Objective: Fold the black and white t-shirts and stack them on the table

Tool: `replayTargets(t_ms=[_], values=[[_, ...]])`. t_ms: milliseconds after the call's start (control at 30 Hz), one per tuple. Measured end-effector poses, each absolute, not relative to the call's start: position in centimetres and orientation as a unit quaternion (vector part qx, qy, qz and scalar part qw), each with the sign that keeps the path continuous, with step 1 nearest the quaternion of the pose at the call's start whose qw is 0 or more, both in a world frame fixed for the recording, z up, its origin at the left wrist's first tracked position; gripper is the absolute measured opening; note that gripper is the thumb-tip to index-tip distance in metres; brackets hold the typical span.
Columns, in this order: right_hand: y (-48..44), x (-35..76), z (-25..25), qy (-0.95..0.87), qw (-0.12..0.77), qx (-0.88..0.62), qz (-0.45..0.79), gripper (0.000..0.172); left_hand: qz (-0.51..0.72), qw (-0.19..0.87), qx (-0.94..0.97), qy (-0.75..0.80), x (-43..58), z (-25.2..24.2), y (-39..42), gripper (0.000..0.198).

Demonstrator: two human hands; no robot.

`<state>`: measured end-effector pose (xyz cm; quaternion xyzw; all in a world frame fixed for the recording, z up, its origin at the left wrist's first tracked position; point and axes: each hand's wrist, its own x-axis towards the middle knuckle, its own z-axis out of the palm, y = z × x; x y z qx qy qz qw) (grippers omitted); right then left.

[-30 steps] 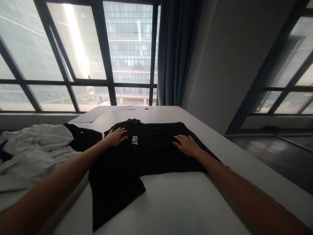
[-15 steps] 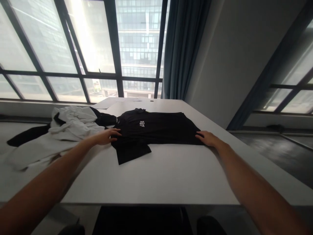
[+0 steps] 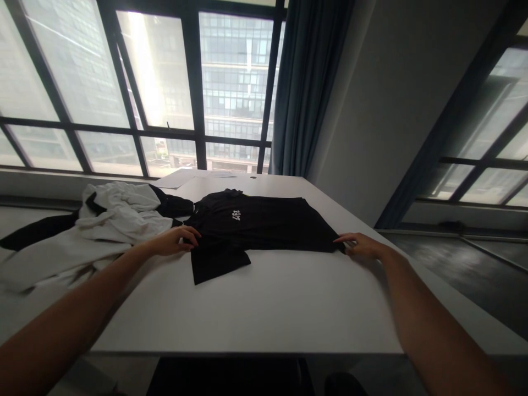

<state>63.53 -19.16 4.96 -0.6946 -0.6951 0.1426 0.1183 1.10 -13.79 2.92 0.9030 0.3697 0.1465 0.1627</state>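
The black T-shirt stretches lengthwise, collar left, hem right: left hand curls at its near shoulder, grip unclear; right hand pinches its near hem corner.

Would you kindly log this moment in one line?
left hand: at near shoulder; right hand: seemingly pinching near hem corner; black T-shirt: spread on table; white clothing: heaped left

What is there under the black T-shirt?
The black T-shirt lies on the white table, which shows along the shirt's near edge. Anything else underneath is covered and cannot be seen.
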Motion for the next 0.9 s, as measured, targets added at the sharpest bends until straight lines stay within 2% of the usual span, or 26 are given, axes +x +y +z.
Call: replayTargets(t_ms=[100,167,267,400,467,600,767,833,900], values=[[-18.4,63.0,4.4,-0.712,0.142,-0.67,0.157,0.034,0.158,0.143,0.905,0.367,1.9,3.1,-14.1,0.041],[-17.8,62.4,4.0,-0.708,0.187,-0.67,0.121,0.031,0.168,0.144,0.895,0.387,2.2,3.5,-14.4,0.039],[-17.0,61.7,3.8,-0.68,0.288,-0.671,0.068,0.037,0.191,0.14,0.869,0.434,2.1,3.9,-14.7,0.036],[-17.0,61.7,4.0,-0.652,0.385,-0.645,0.104,0.049,0.21,0.138,0.862,0.44,1.9,4.1,-14.7,0.035],[-17.2,61.9,4.0,-0.649,0.387,-0.646,0.111,0.052,0.206,0.152,0.864,0.434,2.1,4.1,-14.8,0.036],[-17.4,62.5,3.9,-0.656,0.317,-0.673,0.13,0.051,0.181,0.198,0.865,0.425,2.4,4.6,-15.3,0.038],[-17.6,65.0,4.4,-0.664,0.251,-0.673,0.205,0.053,0.11,0.344,0.843,0.398,1.2,5.5,-15.6,0.042],[-17.3,65.6,4.4,-0.645,0.259,-0.69,0.201,0.053,0.156,0.376,0.812,0.419,0.9,5.3,-14.9,0.045],[-16.6,65.4,4.1,-0.604,0.265,-0.741,0.13,0.052,0.25,0.346,0.761,0.488,1.1,4.6,-13.9,0.046]])
